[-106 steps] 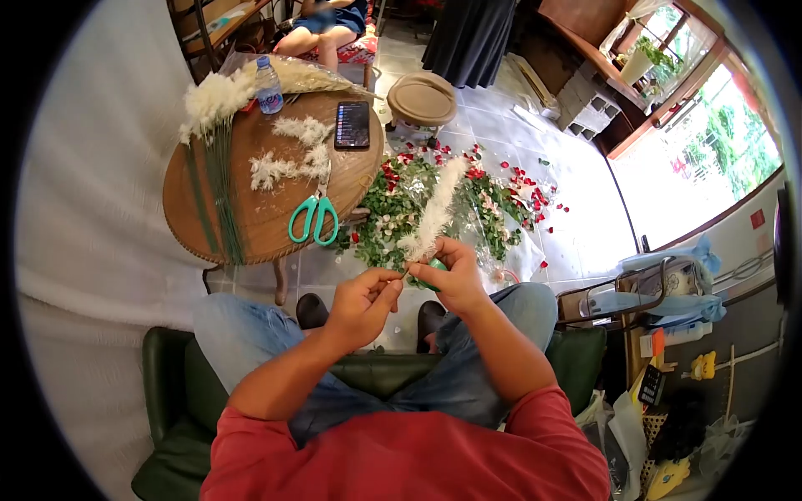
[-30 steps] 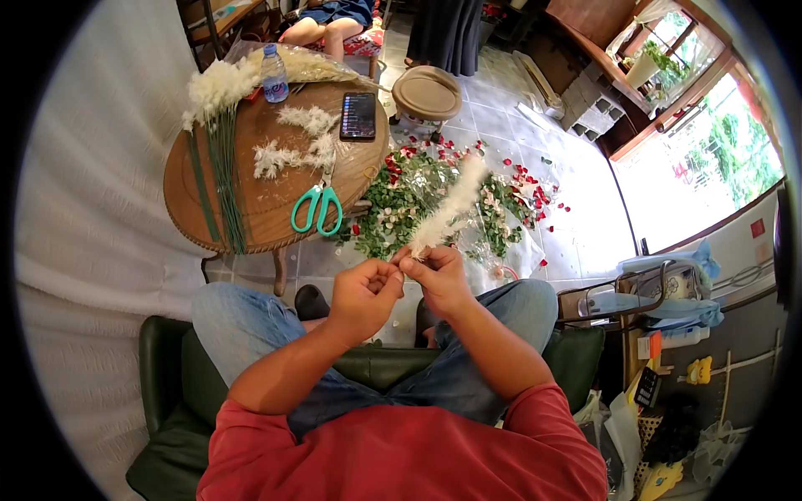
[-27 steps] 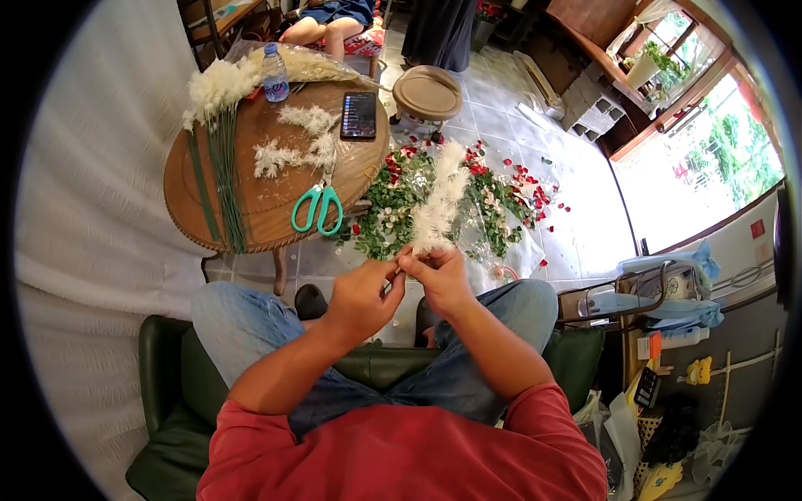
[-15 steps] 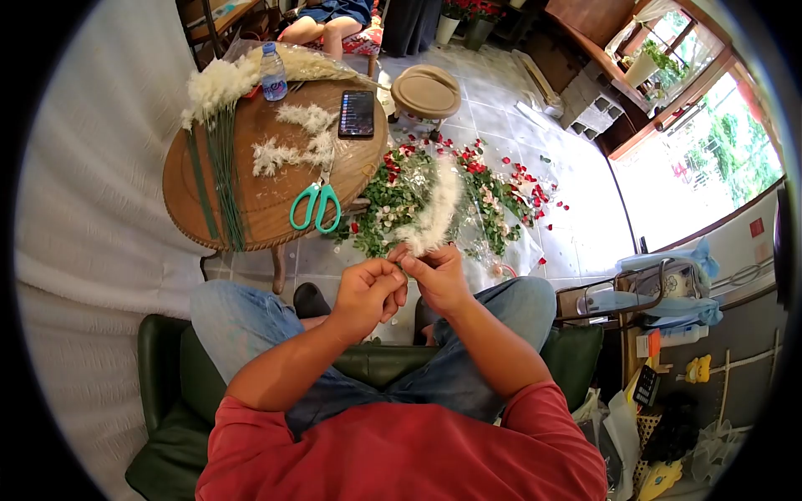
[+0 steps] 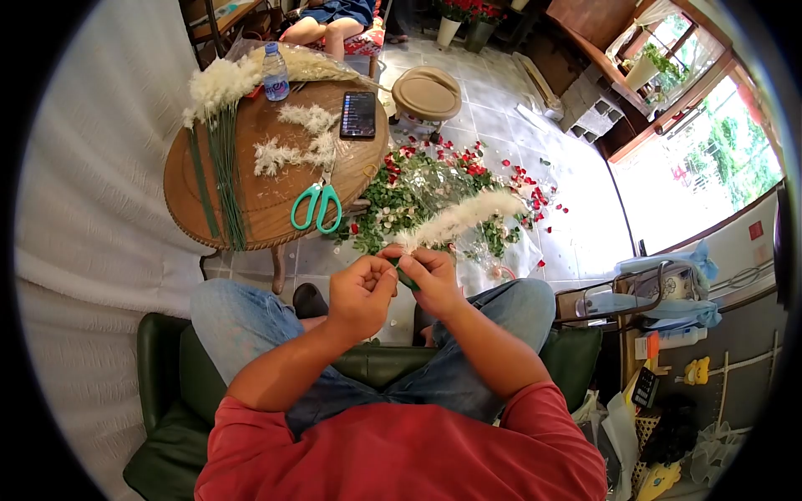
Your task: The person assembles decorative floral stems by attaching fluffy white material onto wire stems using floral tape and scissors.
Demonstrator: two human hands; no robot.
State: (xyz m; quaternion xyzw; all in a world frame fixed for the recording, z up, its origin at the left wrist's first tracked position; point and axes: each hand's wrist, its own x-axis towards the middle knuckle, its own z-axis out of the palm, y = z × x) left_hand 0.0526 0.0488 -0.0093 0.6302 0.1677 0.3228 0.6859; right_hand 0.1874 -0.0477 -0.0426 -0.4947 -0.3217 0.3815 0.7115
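A white fluffy plume [image 5: 468, 217] slants up to the right from between my hands. My left hand [image 5: 361, 292] is closed, its thumb and fingertips pinched together at the plume's base. My right hand [image 5: 433, 280] is closed around that same base, thumb forward. A small green piece, which looks like floral tape [image 5: 408, 275], shows between my hands against the right thumb; its full shape is hidden by fingers. Teal-handled scissors [image 5: 316, 207] lie at the near edge of the round wooden table [image 5: 188, 188], by fluffy white scraps [image 5: 292, 154].
On the table are green wire stems [image 5: 222, 179], a bunch of cream plumes [image 5: 221, 83], a water bottle [image 5: 275, 73] and a phone [image 5: 357, 114]. Leaves and red petals [image 5: 401, 188] litter the floor ahead. A stool [image 5: 426, 92] stands beyond. Another person's legs [image 5: 326, 33] show behind.
The plume has swung from nearly upright to slanting right. My left hand has shifted slightly left, and the green piece has come into sight between my hands.
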